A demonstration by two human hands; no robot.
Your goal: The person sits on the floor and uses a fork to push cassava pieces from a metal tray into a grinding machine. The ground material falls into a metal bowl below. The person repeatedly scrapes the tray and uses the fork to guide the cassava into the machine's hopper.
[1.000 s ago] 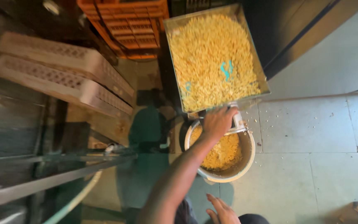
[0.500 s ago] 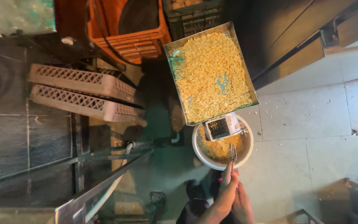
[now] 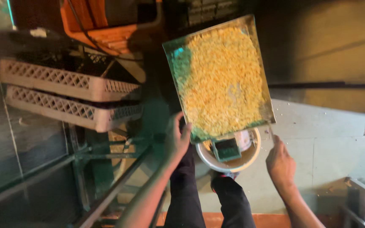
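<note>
Metal tray [image 3: 250, 29]: rectangular and shallow, tilted, its near edge dipping over the bucket; a green tint showed on its near-left corner.
Tray contents: yellow shredded food [image 3: 222, 80] covered nearly the whole tray bed, thinner toward the left corner.
Left hand [image 3: 177, 137]: fingers curled at the tray's near-left corner, seemingly gripping the edge; blur kept the exact contact from being certain.
Right hand [image 3: 280, 162]: raised at the tray's near-right corner, fingertips touching or just beside the rim; whether it actually held the tray could not be told.
Bucket [image 3: 250, 158]: pale and round, on the floor directly beneath the tray's low edge, between the two hands; some yellow food lay inside.
Scoop [image 3: 226, 150]: small, dark green, boxy, resting in the bucket's mouth just under the tray edge.
Legs [image 3: 210, 194]: dark trousers, standing just behind the bucket.
Floor [image 3: 326, 139]: pale tiles with visible seams, a few specks scattered near the wall.
Racks [image 3: 70, 95]: two cream lattice-sided dish racks stacked on a dark shelf at left, well apart from the tray.
Crate [image 3: 106, 36]: orange plastic, beyond the racks, near the tray's far-left side.
Frame [image 3: 106, 169]: grey metal bars at lower left, beside the left forearm.
</note>
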